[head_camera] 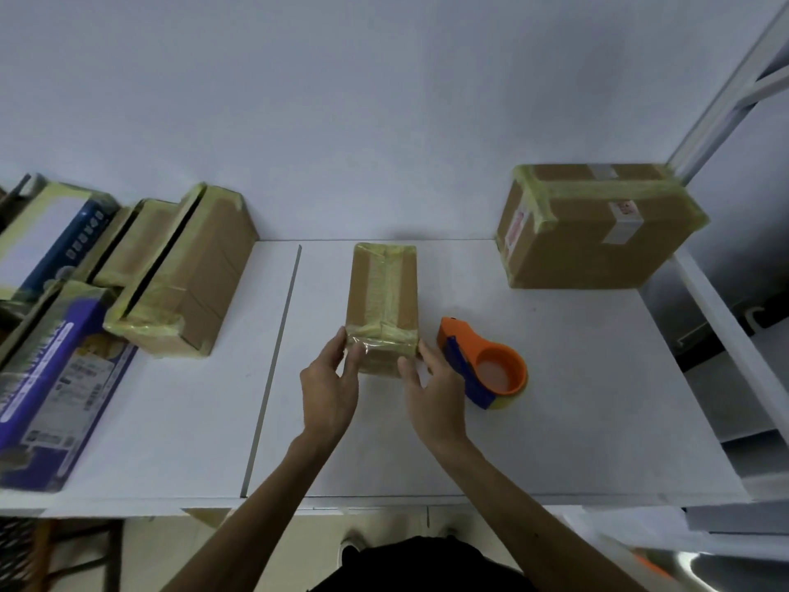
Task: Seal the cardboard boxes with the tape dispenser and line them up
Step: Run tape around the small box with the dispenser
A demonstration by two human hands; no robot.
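A small upright cardboard box (382, 288) with yellowish tape along its top seam stands in the middle of the white table (576, 399). My left hand (331, 386) touches its near left corner with straight fingers. My right hand (431, 388) touches the near right corner the same way. The orange and blue tape dispenser (486, 363) lies on the table just right of my right hand, held by nothing. A larger taped box (597, 232) sits at the back right.
At the left stand several taped cardboard boxes (188, 271) and blue printed cartons (55, 378). A seam (273, 369) splits the tabletop. A white shelf frame (726, 100) rises at the right edge. The wall closes the back.
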